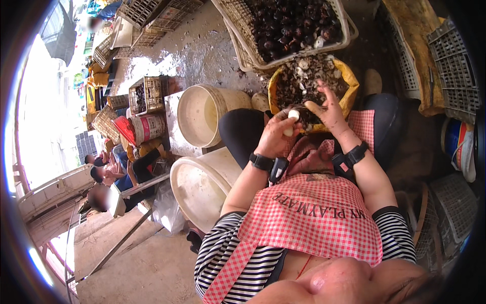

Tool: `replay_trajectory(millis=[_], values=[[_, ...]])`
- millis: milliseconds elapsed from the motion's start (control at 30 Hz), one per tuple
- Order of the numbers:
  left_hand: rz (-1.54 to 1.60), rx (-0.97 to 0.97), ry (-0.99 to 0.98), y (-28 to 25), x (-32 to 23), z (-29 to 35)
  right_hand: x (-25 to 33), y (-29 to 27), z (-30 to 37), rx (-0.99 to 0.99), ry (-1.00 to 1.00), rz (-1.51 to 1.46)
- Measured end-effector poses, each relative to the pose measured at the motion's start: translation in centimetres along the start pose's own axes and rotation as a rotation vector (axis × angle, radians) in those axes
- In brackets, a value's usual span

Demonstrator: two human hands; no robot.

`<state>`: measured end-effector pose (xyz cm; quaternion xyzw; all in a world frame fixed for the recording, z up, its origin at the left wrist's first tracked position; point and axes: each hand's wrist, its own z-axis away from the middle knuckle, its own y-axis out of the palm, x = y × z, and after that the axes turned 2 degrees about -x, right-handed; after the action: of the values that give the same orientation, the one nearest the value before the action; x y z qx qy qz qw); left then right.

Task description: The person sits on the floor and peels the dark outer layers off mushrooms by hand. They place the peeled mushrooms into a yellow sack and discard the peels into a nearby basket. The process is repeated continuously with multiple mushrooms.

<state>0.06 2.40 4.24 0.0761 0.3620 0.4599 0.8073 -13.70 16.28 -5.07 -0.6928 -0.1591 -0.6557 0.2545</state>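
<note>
My left hand is closed around a peeled white water chestnut, held up between the fingers above my lap. A second pale piece shows lower in the same hand, too small to name. Just to the right, my right hand is apart from it, fingers spread and thumb pointing left; I see nothing held in it. Both hands are over the near side of a yellow-rimmed container of dark peelings and white bits. Beyond it, a pale plastic crate holds many dark, unpeeled water chestnuts.
Left of my knees stand a white bucket with liquid and a large round pale tub. Crates and a wooden board are at the right. Farther left are a red-and-white bucket, stacked crates and several seated people.
</note>
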Motion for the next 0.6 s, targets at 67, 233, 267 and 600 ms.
replay_trajectory(millis=[67, 233, 267, 600], values=[[-0.029, -0.024, 0.018, -0.3, 0.1, -0.6, 2.4, -0.1, 0.4, 0.159, -0.011, -0.078], [0.006, 0.034, -0.032, 0.0, -0.1, 0.1, 0.0, -0.4, 0.2, 0.11, 0.276, -0.036], [0.005, 0.02, -0.008, 0.5, -0.2, 0.3, -2.7, -0.7, 0.0, 0.137, 0.395, -0.027], [0.002, 0.026, 0.067, 0.3, -0.3, 0.0, -3.4, -0.2, 0.2, 0.091, 0.31, -0.009]])
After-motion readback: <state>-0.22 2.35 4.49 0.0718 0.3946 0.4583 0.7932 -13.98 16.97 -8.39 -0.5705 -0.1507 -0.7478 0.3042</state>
